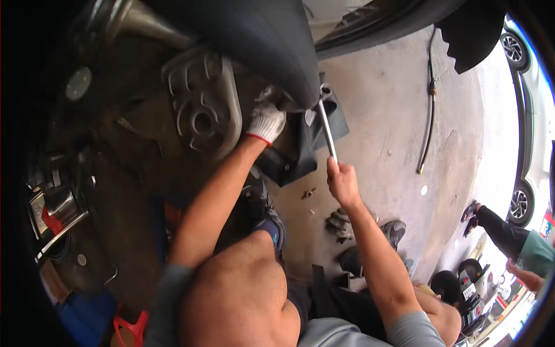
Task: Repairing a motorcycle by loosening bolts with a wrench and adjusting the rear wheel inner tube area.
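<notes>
My right hand (343, 184) is bare and closed round the lower end of a long silver wrench (327, 130). The wrench points up and away, its ringed head beside the lower tip of a large dark curved panel (260, 46). My left hand (267, 115) wears a white knit glove with a red cuff edge. It reaches up against the underside of the panel, and its fingers are mostly hidden in shadow there. Just left of it hangs a grey cast metal part (202, 110) with ribbed openings. Below the panel lies a folded black sheet-like piece (295, 165).
A black hose (432, 110) lies on the concrete floor at right. Grey gloves (340, 224) rest by my shoe. A small metal piece (309, 194) is on the floor. Far right, another person (514, 243) stands near a light-coloured car (535, 115). A red stand (132, 328) is at lower left.
</notes>
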`<action>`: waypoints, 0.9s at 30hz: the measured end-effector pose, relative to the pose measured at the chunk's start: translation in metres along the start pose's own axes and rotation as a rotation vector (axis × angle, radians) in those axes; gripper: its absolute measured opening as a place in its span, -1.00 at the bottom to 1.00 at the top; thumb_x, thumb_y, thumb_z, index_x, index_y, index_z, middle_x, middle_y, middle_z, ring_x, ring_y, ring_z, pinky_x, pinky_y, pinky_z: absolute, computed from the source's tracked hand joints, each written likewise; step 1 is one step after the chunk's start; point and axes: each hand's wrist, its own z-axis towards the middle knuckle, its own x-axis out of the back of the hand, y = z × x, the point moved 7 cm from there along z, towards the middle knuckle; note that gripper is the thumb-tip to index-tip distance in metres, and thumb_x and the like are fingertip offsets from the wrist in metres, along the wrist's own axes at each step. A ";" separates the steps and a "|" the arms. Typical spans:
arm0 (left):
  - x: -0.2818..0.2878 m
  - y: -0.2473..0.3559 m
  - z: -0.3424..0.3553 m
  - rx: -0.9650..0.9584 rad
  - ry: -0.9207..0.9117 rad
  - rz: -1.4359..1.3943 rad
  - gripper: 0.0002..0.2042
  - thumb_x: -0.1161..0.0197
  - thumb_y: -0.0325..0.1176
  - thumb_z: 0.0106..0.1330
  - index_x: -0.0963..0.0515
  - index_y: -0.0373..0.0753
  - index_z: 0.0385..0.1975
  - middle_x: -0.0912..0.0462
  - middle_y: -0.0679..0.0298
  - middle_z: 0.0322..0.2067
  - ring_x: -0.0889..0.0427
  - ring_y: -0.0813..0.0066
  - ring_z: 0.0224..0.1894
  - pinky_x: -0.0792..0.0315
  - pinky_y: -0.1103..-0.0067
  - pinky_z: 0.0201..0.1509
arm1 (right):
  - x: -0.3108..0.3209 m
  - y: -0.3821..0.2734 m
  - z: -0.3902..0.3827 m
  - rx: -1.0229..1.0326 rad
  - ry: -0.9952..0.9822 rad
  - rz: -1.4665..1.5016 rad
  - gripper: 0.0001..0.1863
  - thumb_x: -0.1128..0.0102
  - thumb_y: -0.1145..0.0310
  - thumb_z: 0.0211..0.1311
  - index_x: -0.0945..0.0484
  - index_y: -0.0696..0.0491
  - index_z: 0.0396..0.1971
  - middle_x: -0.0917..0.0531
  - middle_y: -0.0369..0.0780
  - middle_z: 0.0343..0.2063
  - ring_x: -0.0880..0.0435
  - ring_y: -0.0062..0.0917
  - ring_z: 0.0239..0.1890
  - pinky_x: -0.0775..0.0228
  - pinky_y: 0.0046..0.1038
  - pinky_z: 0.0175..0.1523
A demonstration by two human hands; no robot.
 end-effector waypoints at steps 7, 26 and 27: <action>-0.012 0.022 0.021 -0.068 -0.160 -0.037 -0.67 0.02 -0.36 0.18 -0.42 -0.32 -0.07 -0.41 -0.06 0.00 -0.35 0.06 0.10 -0.28 0.36 0.18 | 0.002 0.012 0.014 0.248 0.166 -0.074 -0.56 0.10 0.12 0.32 -0.32 0.11 -0.68 -0.32 -0.34 -0.80 -0.27 -0.70 -0.71 -0.12 -0.56 -0.59; 0.001 0.006 0.013 0.051 -0.140 -0.028 -0.71 0.00 -0.39 0.14 -0.44 -0.33 -0.15 -0.48 -0.02 -0.10 -0.46 0.04 -0.02 -0.36 0.36 0.08 | -0.002 -0.016 -0.014 -0.002 -0.003 0.113 -0.54 0.09 0.12 0.31 -0.34 0.12 -0.70 -0.34 -0.37 -0.77 -0.29 -0.70 -0.70 -0.12 -0.55 -0.61; 0.001 0.000 0.013 -0.004 -0.090 -0.008 -0.71 0.00 -0.38 0.15 -0.45 -0.32 -0.15 -0.48 -0.01 -0.09 -0.46 0.05 -0.02 -0.36 0.36 0.08 | -0.004 -0.038 -0.023 0.104 0.016 0.171 -0.55 0.10 0.12 0.32 -0.34 0.12 -0.70 -0.34 -0.37 -0.77 -0.28 -0.71 -0.70 -0.12 -0.56 -0.61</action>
